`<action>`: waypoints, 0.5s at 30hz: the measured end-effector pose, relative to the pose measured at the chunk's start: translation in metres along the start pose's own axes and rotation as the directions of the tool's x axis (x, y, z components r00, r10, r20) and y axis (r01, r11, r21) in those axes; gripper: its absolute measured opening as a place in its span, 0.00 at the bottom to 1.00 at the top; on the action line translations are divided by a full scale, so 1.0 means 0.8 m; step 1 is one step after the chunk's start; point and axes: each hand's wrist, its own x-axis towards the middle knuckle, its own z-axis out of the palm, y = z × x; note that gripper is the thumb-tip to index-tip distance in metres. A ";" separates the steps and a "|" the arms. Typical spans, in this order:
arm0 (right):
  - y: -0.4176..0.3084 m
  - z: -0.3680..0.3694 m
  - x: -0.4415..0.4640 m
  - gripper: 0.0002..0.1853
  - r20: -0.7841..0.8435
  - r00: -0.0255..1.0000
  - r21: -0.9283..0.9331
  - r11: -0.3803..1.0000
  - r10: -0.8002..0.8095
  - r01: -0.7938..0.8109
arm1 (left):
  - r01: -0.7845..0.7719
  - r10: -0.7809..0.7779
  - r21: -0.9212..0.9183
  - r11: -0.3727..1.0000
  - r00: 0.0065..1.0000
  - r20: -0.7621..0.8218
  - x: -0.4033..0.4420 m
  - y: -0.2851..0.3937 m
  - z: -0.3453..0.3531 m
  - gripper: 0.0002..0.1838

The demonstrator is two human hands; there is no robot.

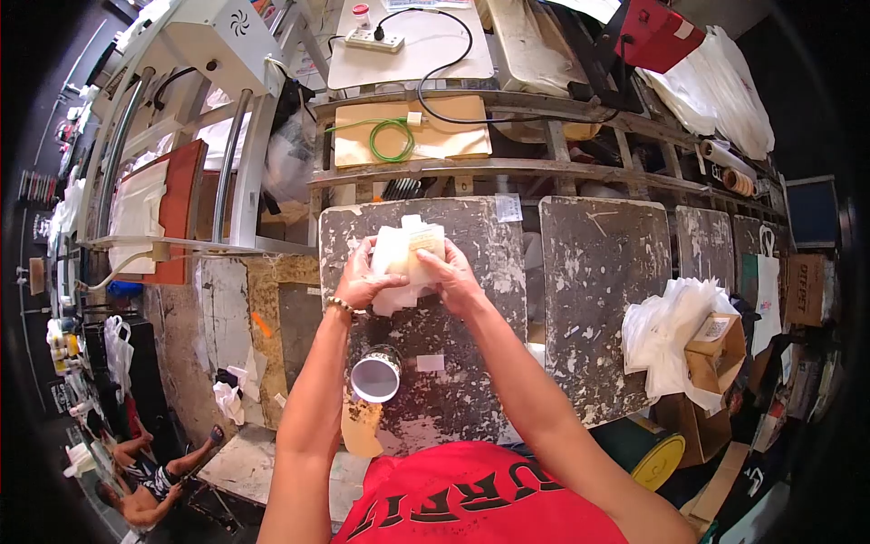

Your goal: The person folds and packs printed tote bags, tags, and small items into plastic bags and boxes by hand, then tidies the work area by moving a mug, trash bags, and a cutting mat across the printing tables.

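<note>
Both hands hold a bundle of thin white and cream sheets (396, 247) over the paint-worn dark board; whether these are paper or plastic I cannot tell. My left hand (362, 279), with a beaded bracelet at the wrist, grips the bundle's left side. On the right side, my right hand (456, 279) has its thumb across a yellowish, print-marked part. Below the left hand stands a cup (375, 375) with a pale inside and a speckled outside. A small white paper piece (430, 363) lies to the cup's right.
A box with white plastic bags (666, 340) sits on the right. Behind the board (489, 308) run wooden rails (535, 172), a coiled green cord (391, 140) and a power strip (373, 39). A metal press-like frame (245, 163) stands left. Another person (149, 494) is at lower left.
</note>
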 end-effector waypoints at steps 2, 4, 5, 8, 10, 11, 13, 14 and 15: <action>-0.001 -0.004 -0.005 0.21 0.010 0.998 0.039 0.998 0.059 -0.059 | 0.040 -0.037 -0.080 0.996 0.998 0.044 -0.008 0.010 0.000 0.43; 0.001 -0.009 -0.011 0.22 0.033 0.998 0.086 0.994 0.059 -0.061 | 0.052 -0.044 -0.107 0.993 0.996 0.071 -0.016 0.025 0.008 0.41; 0.008 -0.009 -0.010 0.22 0.047 0.999 0.114 0.993 0.025 -0.031 | -0.030 0.028 0.040 0.999 0.999 0.043 -0.014 0.017 0.005 0.40; 0.002 -0.011 -0.023 0.23 0.034 0.999 0.160 0.987 -0.037 0.031 | 0.078 -0.059 -0.204 0.976 0.993 0.098 -0.032 0.050 0.016 0.41; 0.002 -0.020 -0.029 0.22 0.015 0.995 0.220 0.971 -0.100 0.094 | 0.079 -0.066 -0.125 0.989 0.992 0.104 -0.038 0.068 0.019 0.38; -0.008 -0.020 -0.042 0.22 -0.027 0.994 0.208 0.972 -0.103 0.107 | 0.084 -0.068 -0.147 0.986 0.991 0.115 -0.048 0.090 0.028 0.35; -0.027 -0.020 -0.070 0.22 -0.090 0.989 0.188 0.973 -0.116 0.131 | 0.098 -0.060 -0.281 0.955 0.988 0.140 -0.058 0.102 0.038 0.32; -0.034 -0.022 -0.083 0.22 -0.099 0.988 0.178 0.975 -0.117 0.134 | 0.097 -0.053 -0.277 0.956 0.985 0.163 -0.058 0.102 0.037 0.32; -0.041 -0.025 -0.100 0.22 -0.102 0.979 0.217 0.956 -0.178 0.196 | 0.076 -0.023 -0.323 0.943 0.986 0.166 -0.067 0.117 0.047 0.32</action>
